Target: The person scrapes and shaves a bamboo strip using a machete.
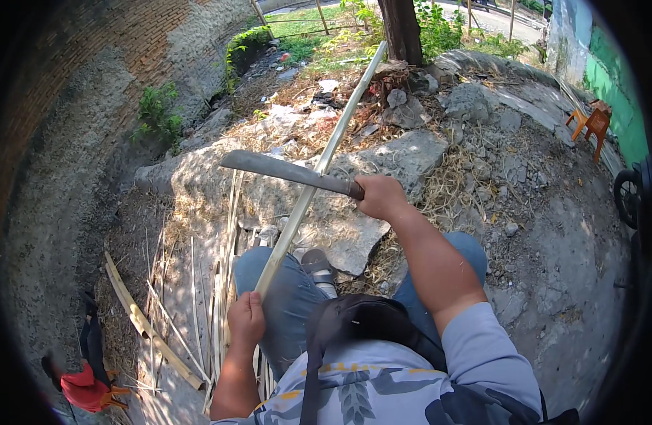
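My right hand (381, 197) is closed round the handle of a machete (287, 171). Its wide grey blade points left and crosses a long pale bamboo strip (333, 142); whether the edge bites into the strip I cannot tell. Down by my left knee, my left hand (247, 319) grips the near end of that strip. From there it slants up and away to the right, its far end in front of a tree trunk. Several thin bamboo slats (216, 312) lie on the ground beside my left leg.
Split bamboo pieces (149, 326) lie farther left. A concrete slab (390, 166) with shavings and rubble is ahead, before the tree trunk (401, 32). A person in red (85, 388) sits at lower left. An orange chair (596, 131) stands right; a brick wall (121, 49) rises left.
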Demonstrator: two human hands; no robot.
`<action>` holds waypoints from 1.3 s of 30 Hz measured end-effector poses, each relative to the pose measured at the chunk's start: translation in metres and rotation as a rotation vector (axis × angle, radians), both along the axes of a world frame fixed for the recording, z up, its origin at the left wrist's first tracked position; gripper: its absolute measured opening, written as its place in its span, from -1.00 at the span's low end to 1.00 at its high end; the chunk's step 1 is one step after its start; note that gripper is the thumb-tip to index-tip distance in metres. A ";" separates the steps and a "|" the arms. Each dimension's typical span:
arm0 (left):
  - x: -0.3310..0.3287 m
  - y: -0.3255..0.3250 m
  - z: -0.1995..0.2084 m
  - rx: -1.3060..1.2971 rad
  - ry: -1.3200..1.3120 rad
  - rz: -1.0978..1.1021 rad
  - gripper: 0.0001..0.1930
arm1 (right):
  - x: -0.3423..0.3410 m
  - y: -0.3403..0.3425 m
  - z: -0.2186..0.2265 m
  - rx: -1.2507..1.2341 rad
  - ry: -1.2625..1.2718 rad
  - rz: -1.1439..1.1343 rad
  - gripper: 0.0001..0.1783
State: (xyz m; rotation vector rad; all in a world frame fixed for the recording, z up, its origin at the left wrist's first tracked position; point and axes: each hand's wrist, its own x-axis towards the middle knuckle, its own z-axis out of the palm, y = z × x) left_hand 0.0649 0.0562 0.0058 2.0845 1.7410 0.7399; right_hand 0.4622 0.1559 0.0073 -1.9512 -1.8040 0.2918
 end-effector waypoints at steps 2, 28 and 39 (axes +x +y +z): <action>-0.002 -0.002 0.000 -0.019 -0.010 0.006 -0.58 | -0.004 -0.004 0.014 0.032 -0.009 0.029 -0.83; -0.011 -0.001 -0.006 -0.094 -0.124 0.021 -0.60 | 0.007 -0.004 0.028 0.015 -0.070 0.023 -0.81; -0.007 0.000 -0.010 -0.104 -0.216 0.059 -0.58 | -0.052 -0.013 0.020 0.174 -0.263 0.517 -0.80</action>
